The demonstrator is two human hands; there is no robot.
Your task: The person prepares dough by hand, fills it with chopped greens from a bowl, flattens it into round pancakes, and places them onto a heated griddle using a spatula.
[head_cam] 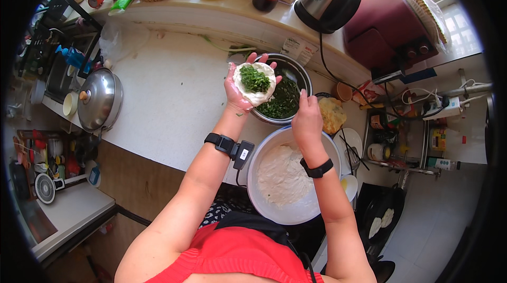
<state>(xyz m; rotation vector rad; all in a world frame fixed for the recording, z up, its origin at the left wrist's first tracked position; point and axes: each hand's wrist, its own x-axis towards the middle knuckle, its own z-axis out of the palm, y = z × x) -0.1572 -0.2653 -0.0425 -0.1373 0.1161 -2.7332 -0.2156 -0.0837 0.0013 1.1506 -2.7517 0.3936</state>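
Note:
My left hand [236, 92] is palm up and carries a flattened round of wet white dough [246, 95]. A heap of chopped green leaves [255, 80] lies in the middle of the dough. Beside it, a steel bowl [309, 81] contains more chopped greens [277, 106]. My right hand [308, 120] is at that bowl's near right rim, fingers closed around what looks like a thin utensil, mostly hidden by the hand. Below both hands, a large white basin [253, 188] holds soft, sticky dough [283, 176].
A flat browned pancake [332, 114] lies right of the steel bowl, near a plate [348, 136] with dark chopsticks [353, 150]. Two pale dough pieces [381, 223] sit in a black pan [370, 207]. A lidded pan [101, 99] stands left; a kettle cord [328, 67] hangs behind.

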